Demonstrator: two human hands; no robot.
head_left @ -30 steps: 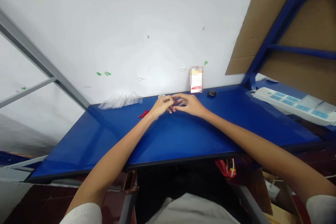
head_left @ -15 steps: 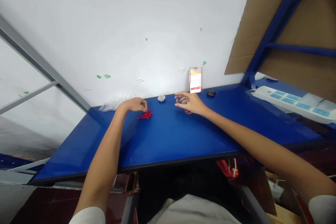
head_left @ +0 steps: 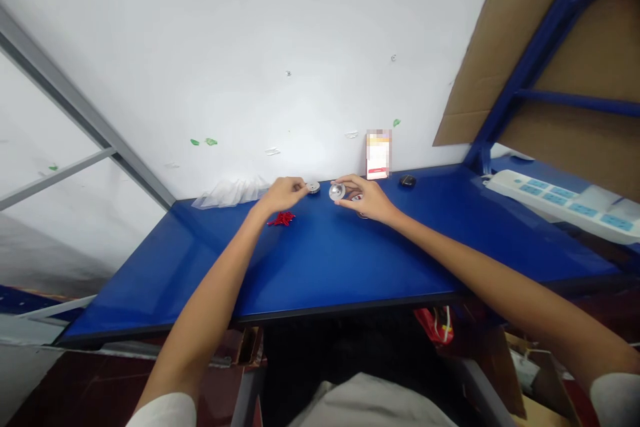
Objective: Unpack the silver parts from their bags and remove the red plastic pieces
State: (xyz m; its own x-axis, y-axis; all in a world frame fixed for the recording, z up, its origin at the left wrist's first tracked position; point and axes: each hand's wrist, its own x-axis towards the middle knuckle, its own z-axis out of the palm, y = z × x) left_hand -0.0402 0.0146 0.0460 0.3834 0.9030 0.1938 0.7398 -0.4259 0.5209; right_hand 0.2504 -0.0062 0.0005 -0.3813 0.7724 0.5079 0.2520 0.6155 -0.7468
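Note:
My right hand [head_left: 369,197] grips a small round silvery disc [head_left: 337,192] by its edge, tilted so that its face shows. Partly hidden below that hand is another round item [head_left: 359,198] with a bit of red in it. The fingers of my left hand [head_left: 284,195] are pinched together beside a short stack of round metal discs [head_left: 314,187]. Whether they touch the stack or hold something small, I cannot tell. A small pile of thin red pieces [head_left: 283,219] lies on the blue table [head_left: 310,273], just below my left hand.
Clear plastic bags [head_left: 230,193] lie at the back left by the wall. A phone [head_left: 378,157] leans upright on the wall, with a small black object [head_left: 407,181] to its right. A white power strip [head_left: 565,200] stretches along the right side.
My left hand has moved right, from the red pile to beside the metal discs. The disc in my right hand has turned from edge-on to face the camera. The view has shifted slightly.

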